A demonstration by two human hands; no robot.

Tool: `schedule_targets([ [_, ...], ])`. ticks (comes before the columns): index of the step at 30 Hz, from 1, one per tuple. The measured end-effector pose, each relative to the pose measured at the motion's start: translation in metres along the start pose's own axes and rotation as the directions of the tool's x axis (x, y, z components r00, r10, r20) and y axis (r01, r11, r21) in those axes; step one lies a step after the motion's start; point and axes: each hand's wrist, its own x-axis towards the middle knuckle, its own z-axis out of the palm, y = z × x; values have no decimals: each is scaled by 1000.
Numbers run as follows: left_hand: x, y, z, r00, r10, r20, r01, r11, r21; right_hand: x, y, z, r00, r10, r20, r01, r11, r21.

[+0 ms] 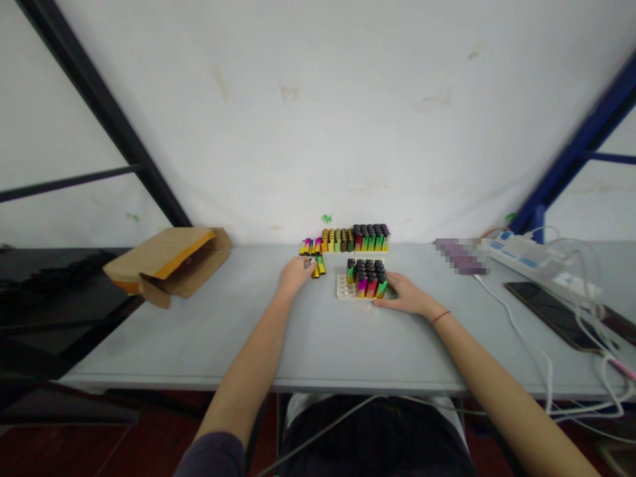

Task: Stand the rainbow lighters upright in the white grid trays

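Note:
My left hand [297,273] is at the loose lighters, thumb and fingers pinched on what looks like a lighter, mostly hidden by the fingers. Just right of it lie yellow-green lighters [320,265], and behind it more loose, colourful lighters [311,246]. My right hand [408,295] grips the right end of a white tray with round holes [342,289], thumb at the front and fingers behind. Upright lighters with black tops [370,281] fill the tray's right part; bare holes show at its left.
Behind the tray stands a second block of upright lighters [371,237], with yellow and brown lighters [338,240] to its left. An open cardboard box [171,262] lies at left. At right are a dark phone [551,315], a power strip [541,262] and white cables [517,324].

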Motion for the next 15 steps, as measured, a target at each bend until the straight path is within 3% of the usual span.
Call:
schedule_targets([
  [6, 5, -4, 0, 995, -2, 97, 5, 999, -36, 0, 0, 0, 1000, 6, 3, -6, 1000, -10],
  [10, 6, -7, -3, 992, -11, 129, 2, 998, 70, 0, -1, -1, 1000, 3, 5, -3, 1000, -7],
  [13, 4, -7, -4, 998, -20, 65, 20, 1000, 5, 0, 0, -1, 1000, 2, 6, -2, 1000, -8],
  [15, 4, -5, -2, 999, -42, -21, 38, 985, -169, 0, 0, -1, 1000, 7, 9, -7, 1000, -11],
])
